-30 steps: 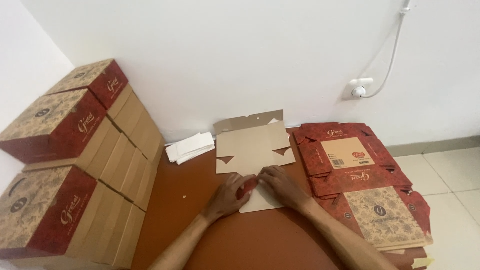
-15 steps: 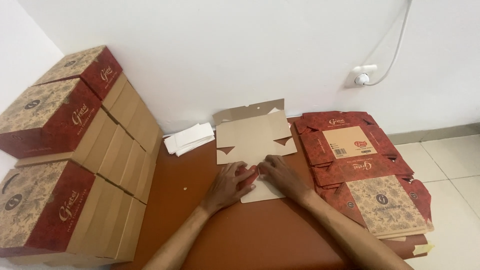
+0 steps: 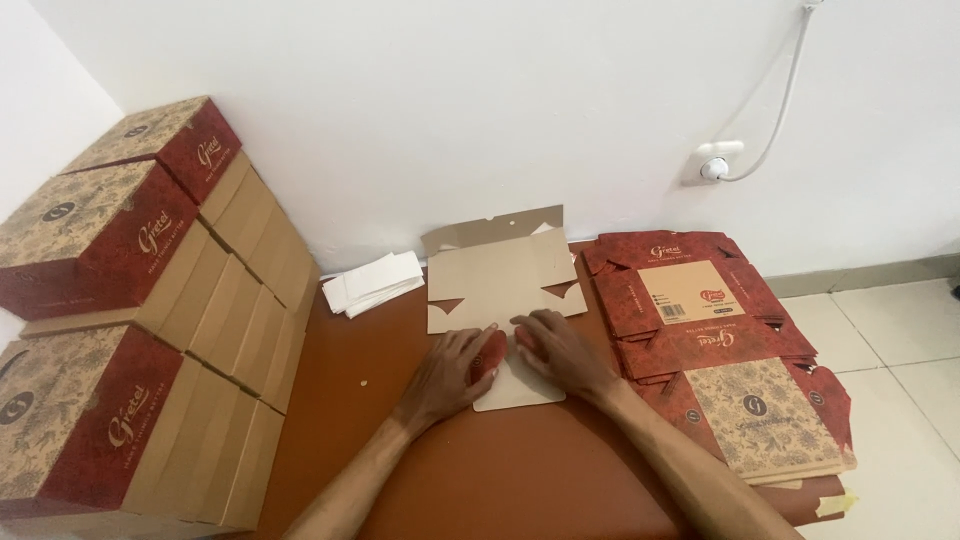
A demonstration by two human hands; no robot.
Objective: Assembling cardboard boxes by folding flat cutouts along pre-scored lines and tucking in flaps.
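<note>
The left hand (image 3: 452,368) and right hand (image 3: 560,350) are lying flat, fingers spread, pressing on the flat cardboard box (image 3: 503,290) in the middle of the brown desk (image 3: 520,470) — if they are pushing unevenly, the flap could be bending crooked or tearing.

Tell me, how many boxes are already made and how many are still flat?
Done: about five red and brown patterned cardboard boxes stand folded and stacked at the left. In hand: the left hand and right hand press down on one flat brown cardboard box blank lying inside-up on the reddish-brown mat. Left: a pile of flat red printed box blanks waits at the right; I cannot count them.
</note>
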